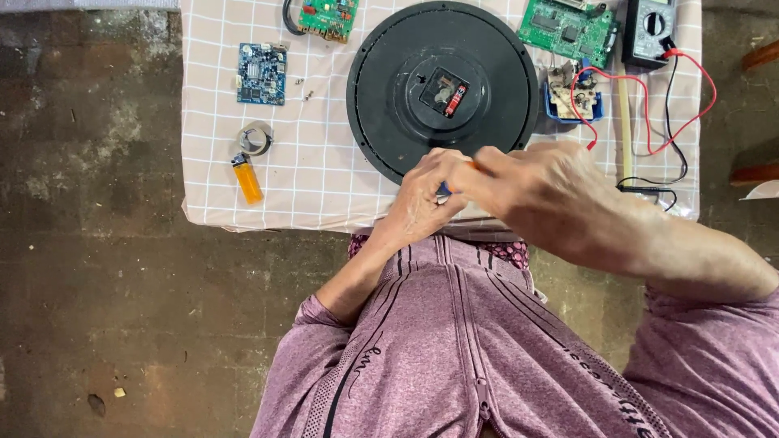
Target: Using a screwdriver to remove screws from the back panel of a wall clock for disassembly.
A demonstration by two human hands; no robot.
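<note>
Head view. Both hands are meeting at centre frame, just below the near rim of one round black clock (442, 81), which is lying face down with its small movement and a red-ended battery showing in the middle. The left hand (423, 201) is curling its fingers together around a small blue-tipped tool (443, 190), mostly hidden. The right hand (531, 185) is closing over it from the right, fingers bunched, with an orange bit peeking out at the knuckles; whether it is pinching the tool, I cannot tell.

Count on the checked cloth (324, 178):
- three circuit boards: one blue (261, 74) at upper left, one green (328, 17) at the top edge, one larger green (567, 31) at upper right
- one orange lighter (247, 179) and one roll of tape (255, 138) just above it, at the left
- one multimeter (650, 29) in the upper right corner, with red and black leads (690, 105) looping down the right side
- one small blue tray of parts (572, 99) touching the clock's right rim

Edges: the clock is sitting near the cloth's front edge; the hands are hanging over that edge. Bare cloth is lying between the lighter and the clock. Dark floor (97, 243) is filling the left.
</note>
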